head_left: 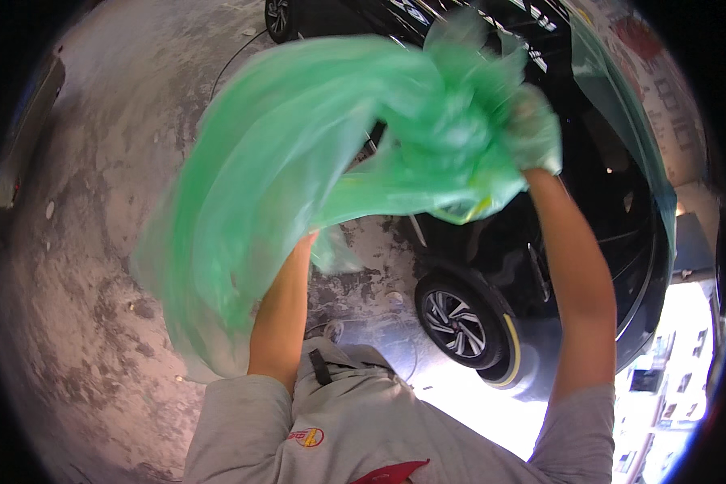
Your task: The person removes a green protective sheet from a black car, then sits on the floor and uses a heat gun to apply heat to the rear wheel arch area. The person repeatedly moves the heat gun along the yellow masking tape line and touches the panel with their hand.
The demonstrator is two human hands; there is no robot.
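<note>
**Green plastic sheet up in the air, bunched at right hand**

Sheet: the green plastic sheet (258, 161) is thin and see-through in places, heavily blurred. It arcs from the lower left, over the left forearm (281, 327), across to a crumpled bunch at upper right. Loose part hangs left, above the floor (109, 173); the bunch is in front of the black car (597, 173) as seen from here.

Right hand (534, 133): raised, arm nearly straight, grasping the bunched end. Looks pale, as if gloved or covered by film; blur hides the individual fingers.

Left hand: behind the sheet. Forearm goes up under it and the wrist disappears at the edge. Can't tell whether it grips anything.

Around: car fills the right side, its near wheel (460, 323) below the bunch, with a yellow strip (511, 343) along the wheel arch. Another clear bluish-green film (621, 101) lies along the car's far side. Second wheel (279, 18) at the top edge, a dark cable (235, 58) on the floor near it. Floor is grey, stained, patchy. Person wears a grey shirt (363, 440) with a small red-and-yellow badge (307, 437). Strong daylight at lower right.
</note>
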